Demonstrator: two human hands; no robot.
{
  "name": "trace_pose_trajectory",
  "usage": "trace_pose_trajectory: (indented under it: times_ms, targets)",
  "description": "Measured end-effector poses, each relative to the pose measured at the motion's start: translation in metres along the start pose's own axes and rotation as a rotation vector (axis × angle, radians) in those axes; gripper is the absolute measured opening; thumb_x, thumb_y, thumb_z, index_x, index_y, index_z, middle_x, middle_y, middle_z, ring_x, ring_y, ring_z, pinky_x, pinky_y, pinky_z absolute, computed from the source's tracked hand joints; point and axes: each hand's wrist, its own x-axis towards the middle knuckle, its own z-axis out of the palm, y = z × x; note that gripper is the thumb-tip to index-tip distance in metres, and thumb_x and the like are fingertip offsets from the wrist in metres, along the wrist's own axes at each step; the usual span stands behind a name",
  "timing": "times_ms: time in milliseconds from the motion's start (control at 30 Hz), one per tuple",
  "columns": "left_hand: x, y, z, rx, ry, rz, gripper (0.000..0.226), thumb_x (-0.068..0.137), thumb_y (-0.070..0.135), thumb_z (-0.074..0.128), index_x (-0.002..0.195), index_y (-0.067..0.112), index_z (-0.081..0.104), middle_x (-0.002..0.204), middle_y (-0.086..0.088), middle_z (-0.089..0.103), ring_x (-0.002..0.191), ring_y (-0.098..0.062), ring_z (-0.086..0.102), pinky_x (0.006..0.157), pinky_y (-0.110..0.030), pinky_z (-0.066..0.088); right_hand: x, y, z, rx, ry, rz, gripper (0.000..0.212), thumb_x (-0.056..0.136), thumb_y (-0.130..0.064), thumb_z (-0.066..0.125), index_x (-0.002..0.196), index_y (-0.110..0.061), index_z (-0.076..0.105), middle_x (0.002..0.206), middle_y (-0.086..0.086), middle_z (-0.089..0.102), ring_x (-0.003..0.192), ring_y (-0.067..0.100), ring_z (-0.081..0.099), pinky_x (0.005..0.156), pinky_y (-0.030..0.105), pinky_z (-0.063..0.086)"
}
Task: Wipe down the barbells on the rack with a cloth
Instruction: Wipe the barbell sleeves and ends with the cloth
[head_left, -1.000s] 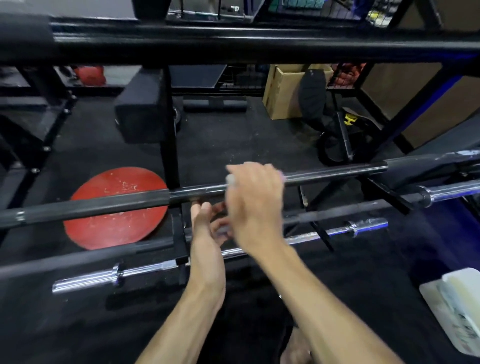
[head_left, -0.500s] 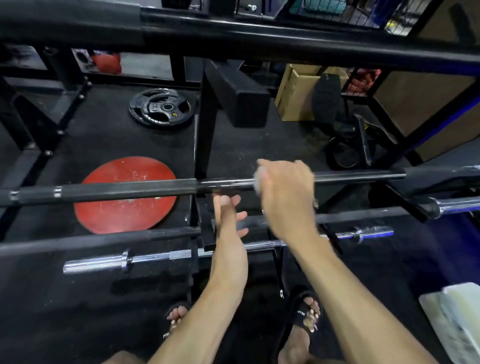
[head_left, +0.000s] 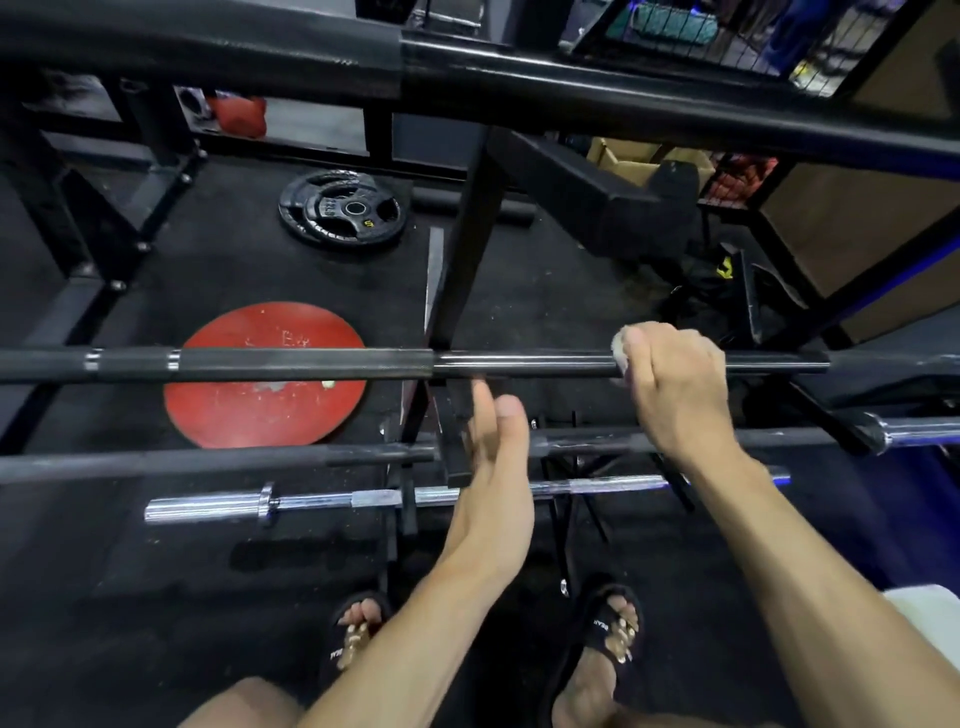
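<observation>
1. The right hand (head_left: 675, 384) is curled over a black barbell (head_left: 519, 364) lying crosswise on the rack (head_left: 467, 249), gripping it with a small whitish cloth (head_left: 621, 345) bunched under the fingers; only a bit of the cloth peeks out at the thumb side.
2. The left hand (head_left: 496, 457) holds nothing, fingers straight and close together, hovering just below that bar beside the rack's upright post.
3. A second dark barbell (head_left: 208, 460) sits on a lower rung, and a chrome barbell (head_left: 322, 501) lies lower still.
4. On the floor behind the rack lie a red plate (head_left: 260, 410) and a black plate (head_left: 343, 213).
5. A cardboard box (head_left: 639, 161) stands at the back right; its contents cannot be made out.
</observation>
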Motion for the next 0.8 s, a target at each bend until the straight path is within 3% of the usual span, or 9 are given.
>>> trace_pose_trajectory:
  times_ms: [133, 200, 233, 300, 367, 467, 533, 667, 800]
  targets:
    - [-0.005, 0.010, -0.001, 0.070, -0.087, 0.115, 0.128, 0.055, 0.108, 0.011, 0.163, 0.038, 0.002, 0.166, 0.029, 0.008, 0.153, 0.006, 0.002, 0.125, -0.024, 0.005, 0.002, -0.047, 0.009, 0.017, -0.001, -0.078, 0.033, 0.101, -0.024, 0.035, 0.069, -0.026, 0.043, 0.071, -0.002, 0.055, 0.071, 0.028, 0.053, 0.071, 0.036, 0.029]
    - [-0.017, 0.015, -0.005, 0.178, -0.168, 0.297, 0.103, 0.075, 0.096, 0.019, 0.161, 0.040, 0.008, 0.167, 0.026, 0.009, 0.152, 0.009, 0.002, 0.122, -0.013, 0.006, 0.002, -0.075, 0.015, 0.058, -0.042, -0.112, 0.027, 0.092, -0.029, 0.039, 0.073, -0.024, 0.057, 0.080, -0.003, 0.067, 0.082, 0.024, 0.063, 0.077, 0.037, 0.041]
    - [-0.021, 0.015, -0.010, 0.161, -0.158, 0.352, 0.095, 0.080, 0.093, 0.027, 0.158, 0.040, 0.019, 0.167, 0.017, 0.017, 0.154, 0.001, 0.009, 0.123, -0.017, 0.013, -0.002, -0.087, 0.021, 0.115, -0.068, -0.141, 0.026, 0.089, -0.032, 0.041, 0.084, -0.025, 0.066, 0.091, -0.005, 0.070, 0.094, 0.021, 0.065, 0.089, 0.041, 0.046]
    - [-0.037, 0.021, -0.026, 0.238, -0.073, 0.538, 0.074, 0.095, 0.072, 0.037, 0.155, 0.028, 0.034, 0.162, 0.004, 0.034, 0.154, -0.013, 0.025, 0.122, -0.027, 0.025, -0.015, -0.100, 0.033, 0.172, -0.096, -0.233, 0.040, 0.095, -0.034, 0.045, 0.127, -0.022, 0.065, 0.122, -0.005, 0.065, 0.121, 0.018, 0.054, 0.115, 0.040, 0.030]
    - [-0.040, 0.020, -0.042, 0.387, 0.144, 0.838, 0.048, 0.109, 0.039, 0.033, 0.150, 0.016, 0.043, 0.153, 0.009, 0.044, 0.146, -0.010, 0.037, 0.117, -0.026, 0.030, -0.017, -0.097, 0.037, 0.113, -0.070, -0.340, 0.047, 0.102, -0.036, 0.044, 0.147, -0.023, 0.052, 0.136, -0.006, 0.059, 0.129, 0.015, 0.046, 0.116, 0.033, 0.020]
    - [-0.018, 0.020, -0.073, 0.504, 0.395, 0.781, 0.042, 0.108, 0.027, 0.035, 0.145, 0.015, 0.052, 0.149, 0.006, 0.050, 0.145, -0.013, 0.039, 0.120, -0.040, 0.030, -0.006, -0.076, 0.021, 0.113, -0.071, -0.328, 0.032, 0.102, -0.033, 0.037, 0.113, -0.032, 0.067, 0.114, -0.010, 0.068, 0.113, 0.020, 0.060, 0.098, 0.043, 0.042]
    - [-0.003, 0.019, -0.091, 0.666, 0.391, 0.636, 0.049, 0.109, 0.034, 0.031, 0.148, 0.014, 0.051, 0.156, 0.001, 0.045, 0.152, -0.016, 0.029, 0.127, -0.046, 0.016, -0.003, -0.053, 0.014, 0.052, -0.013, -0.233, 0.026, 0.097, -0.026, 0.037, 0.078, -0.030, 0.054, 0.084, -0.010, 0.061, 0.087, 0.024, 0.061, 0.080, 0.041, 0.042]
    - [0.014, 0.016, -0.105, 0.976, 0.326, 0.615, 0.056, 0.108, 0.041, 0.025, 0.148, 0.012, 0.051, 0.159, 0.001, 0.043, 0.154, -0.016, 0.022, 0.129, -0.041, 0.005, -0.012, -0.040, 0.009, 0.067, 0.128, 0.026, 0.035, 0.099, -0.019, 0.036, 0.065, -0.029, 0.039, 0.065, -0.010, 0.043, 0.071, 0.020, 0.043, 0.079, 0.039, 0.034]
    - [0.013, 0.018, -0.105, 0.980, 0.315, 0.630, 0.058, 0.108, 0.040, 0.022, 0.151, 0.012, 0.047, 0.161, 0.002, 0.040, 0.155, -0.013, 0.020, 0.129, -0.037, 0.002, -0.009, -0.116, 0.026, 0.000, 0.082, -0.069, 0.027, 0.092, -0.023, 0.038, 0.066, -0.026, 0.044, 0.069, -0.006, 0.055, 0.076, 0.025, 0.055, 0.080, 0.040, 0.036]
